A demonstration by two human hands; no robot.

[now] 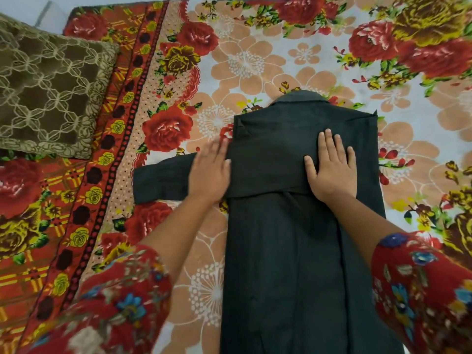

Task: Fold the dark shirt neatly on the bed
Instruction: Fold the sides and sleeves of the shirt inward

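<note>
Subject: dark shirt point(293, 251), lying flat along the middle of the bed point(255, 60). Its collar point(301, 97) points to 12 o'clock. The lower body runs out of view at 6 o'clock.

Edges: The shirt's right edge runs fairly straight from 1 o'clock down to 5 o'clock, with a small corner of cloth standing proud at its top. The left edge runs from 11 o'clock to 7 o'clock. One shirt sleeve point(163, 180) is laid across the chest as a flat band. Its end overshoots the left edge and points to 9 o'clock, resting on the sheet.

Hands: The left hand point(209, 172) lies palm down with fingers straight and together. It straddles the left edge where the sleeve leaves the body and grasps nothing. The right hand point(332, 169) presses flat on the band near the right edge, fingers extended and slightly spread, grasping nothing. Both forearms enter from 6 o'clock in red floral cuffs point(127, 290).

Room: Floral sheet shows beside the shirt at 3 o'clock, above the collar at 12 o'clock, and between the left edge and the red border strip point(107, 149) at 9 o'clock. A brown patterned cushion point(48, 98) sits at 10 o'clock, well apart from the sleeve end.
</note>
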